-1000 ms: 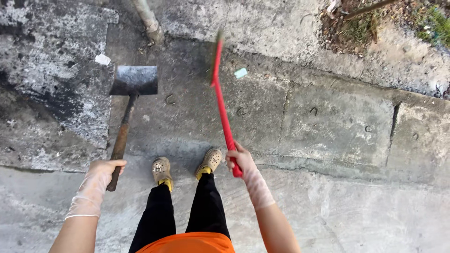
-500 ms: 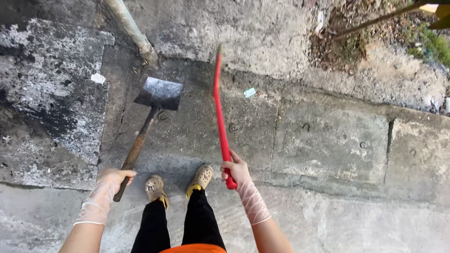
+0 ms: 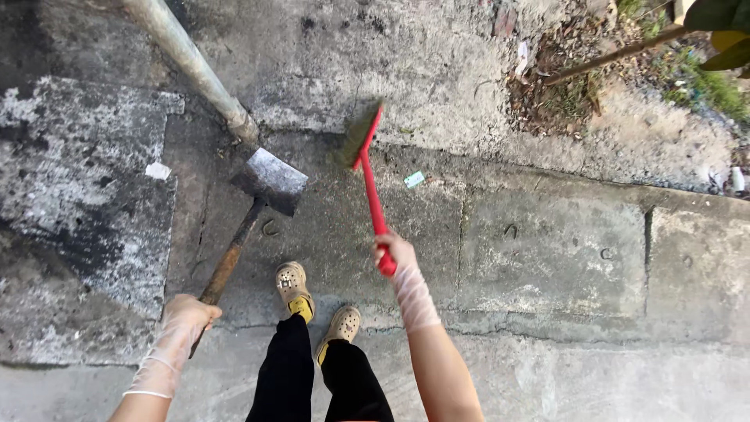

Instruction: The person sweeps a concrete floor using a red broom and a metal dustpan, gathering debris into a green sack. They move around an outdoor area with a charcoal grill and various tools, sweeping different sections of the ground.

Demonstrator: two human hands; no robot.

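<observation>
My left hand (image 3: 187,311), in a thin clear glove, grips the wooden handle of a metal shovel (image 3: 269,182). Its flat blade rests on the concrete, pointing away from me. My right hand (image 3: 393,252), also gloved, holds the end of a red-handled broom (image 3: 370,180). The broom's bristle head (image 3: 358,134) is lifted just above the ground ahead of me, to the right of the shovel blade. My feet in tan clogs (image 3: 295,287) stand between the two tools.
A grey pipe (image 3: 194,69) runs diagonally from the top left down to the ground near the shovel blade. Small paper scraps (image 3: 414,179) lie on the concrete. Dirt, dry leaves and a stick (image 3: 617,53) sit at the top right.
The broom head has swung from upright to tilted left, closer to the shovel blade. The shovel has shifted right and forward. I have stepped ahead, so the pipe is nearer.
</observation>
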